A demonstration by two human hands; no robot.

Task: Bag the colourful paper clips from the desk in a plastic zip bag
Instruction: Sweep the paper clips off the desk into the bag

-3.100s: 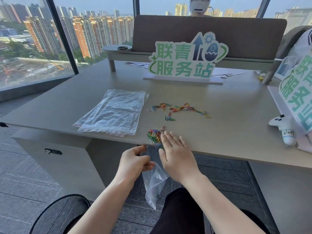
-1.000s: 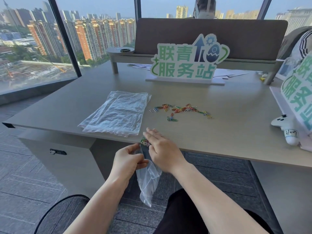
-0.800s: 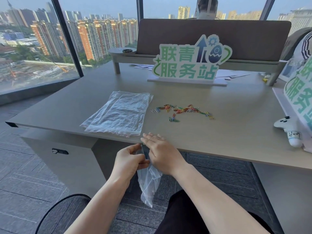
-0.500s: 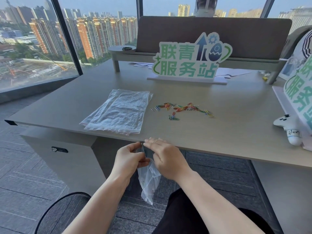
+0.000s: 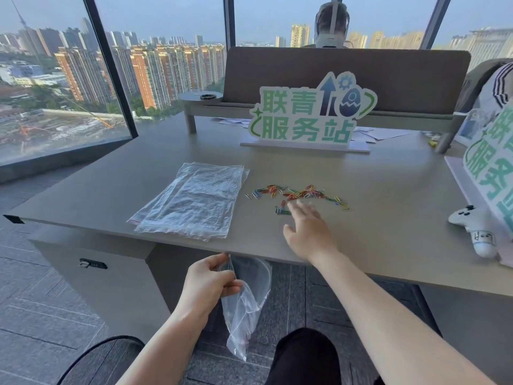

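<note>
- Since a moment ago the right hand (image 5: pixel 308 232) has left the bag's mouth and reached out over the desk (image 5: pixel 388 212), its fingers straight and slightly spread, tips close to the nearest paper clips (image 5: pixel 299 194); the small heap once at the desk's near edge is gone from the surface.
- At the left lies a flat stack of spare zip bags (image 5: pixel 191 201), untouched.
- Below the desk edge the left hand (image 5: pixel 211 282) pinches one lip of the plastic zip bag (image 5: pixel 247 307), which hangs limp with its mouth gaping just under the edge.
- Thin film like this looks slippery and floppy, so holding it at the rim seems the right grip.
- Remaining clips lie scattered in a loose row mid-desk; light, small and hard to pinch singly, they would probably gather best by sweeping them toward the edge.
</note>
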